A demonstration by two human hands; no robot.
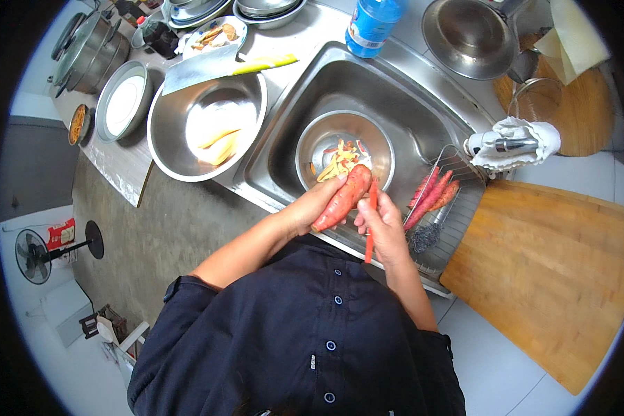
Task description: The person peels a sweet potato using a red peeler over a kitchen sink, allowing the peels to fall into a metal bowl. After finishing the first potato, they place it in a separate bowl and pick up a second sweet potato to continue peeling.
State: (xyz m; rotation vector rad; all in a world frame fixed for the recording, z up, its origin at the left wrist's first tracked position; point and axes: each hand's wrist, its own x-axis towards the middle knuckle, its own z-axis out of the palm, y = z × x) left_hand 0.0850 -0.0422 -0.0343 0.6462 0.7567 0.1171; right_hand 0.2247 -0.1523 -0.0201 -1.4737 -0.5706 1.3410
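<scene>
My left hand (317,202) holds a red-skinned sweet potato (340,200) at a slant above the sink's near edge. In my right hand (386,226) is a red-handled tool, apparently a peeler (371,242), close against the sweet potato's right side. My fingers hide its working end. Just beyond my hands, a steel bowl (387,151) sits in the sink (338,83), with yellow and red peelings (340,158) inside. Several unpeeled sweet potatoes (430,195) lie in a wire rack (455,229) on the right, beside a steel wool scrubber (425,238).
Left of the sink, a large steel basin (174,130) contains peeled yellow pieces (219,145). A cleaver (203,70) with a yellow-green handle rests across its far rim. A blue bottle (372,28) stands behind the sink; a cloth-wrapped faucet (517,144) and wooden board (546,265) are right.
</scene>
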